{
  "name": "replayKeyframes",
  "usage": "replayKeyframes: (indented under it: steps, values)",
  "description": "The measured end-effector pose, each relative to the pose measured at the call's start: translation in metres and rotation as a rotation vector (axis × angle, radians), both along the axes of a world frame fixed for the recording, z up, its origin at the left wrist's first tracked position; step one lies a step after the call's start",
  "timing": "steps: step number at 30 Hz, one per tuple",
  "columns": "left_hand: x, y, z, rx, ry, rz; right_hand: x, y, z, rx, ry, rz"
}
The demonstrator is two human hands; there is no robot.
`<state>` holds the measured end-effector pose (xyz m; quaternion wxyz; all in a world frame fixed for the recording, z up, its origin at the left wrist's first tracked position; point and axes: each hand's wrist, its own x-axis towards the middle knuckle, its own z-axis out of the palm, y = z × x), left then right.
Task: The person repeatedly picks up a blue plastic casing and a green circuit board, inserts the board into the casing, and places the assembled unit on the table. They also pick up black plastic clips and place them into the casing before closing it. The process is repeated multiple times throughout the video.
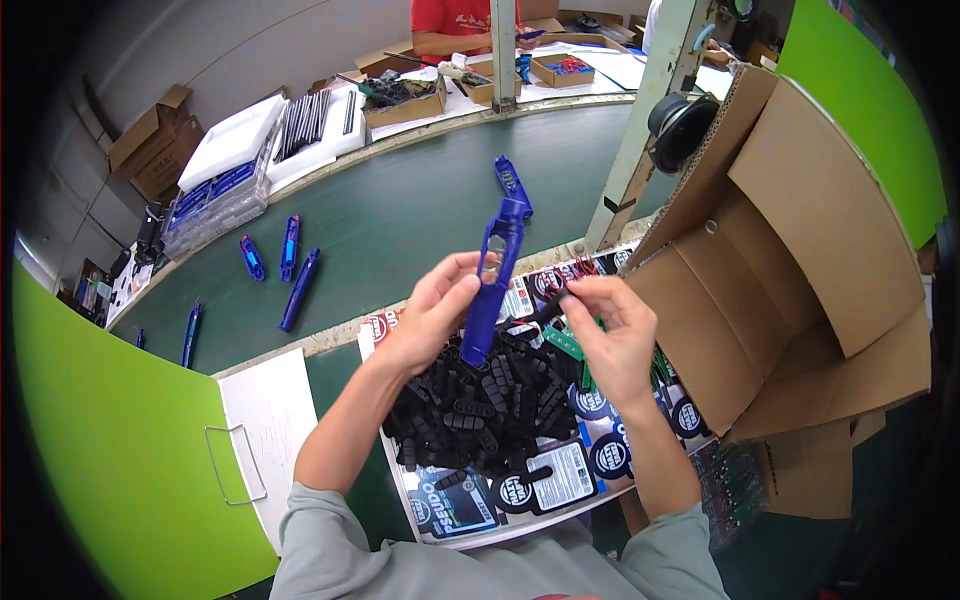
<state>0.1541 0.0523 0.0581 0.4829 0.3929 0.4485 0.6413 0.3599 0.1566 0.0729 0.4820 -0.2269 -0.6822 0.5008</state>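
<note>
My left hand (pixel 432 312) is closed around a long blue plastic housing (pixel 485 318), held tilted with its open slotted end up. To the right of it, my right hand (pixel 615 335) pinches a small dark part (pixel 549 309) between thumb and fingertips; its exact kind is hard to make out. Beneath both hands lies a heap of black ribbed plastic pieces (pixel 475 415) on the printed board (pixel 430 535). Green circuit boards (pixel 564 341) and thin red and black wires (pixel 580 269) lie beside the right hand, partly hidden by it.
Several blue housings (pixel 299 290) rest on the green conveyor belt (pixel 390 215), with another (pixel 513 186) farther off. An open cardboard box (pixel 765 290) stands at right, near a post holding a speaker (pixel 683 132). Across the belt, a person in red (pixel 450 25) works among boxes.
</note>
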Motion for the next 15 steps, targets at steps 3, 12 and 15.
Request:
replayKeyframes:
  steps: [3,12,15]
  values:
    - [0.029,-0.017,0.002,-0.001,-0.068,-0.001,-0.014,-0.006,0.020,0.248,-0.059,-0.052]
    - [0.061,-0.027,-0.001,0.056,0.178,0.191,-0.026,-0.025,0.019,0.582,-0.279,-0.259]
    - [0.066,-0.021,-0.004,0.065,0.476,0.429,-0.023,-0.032,0.018,0.471,-0.297,-0.350]
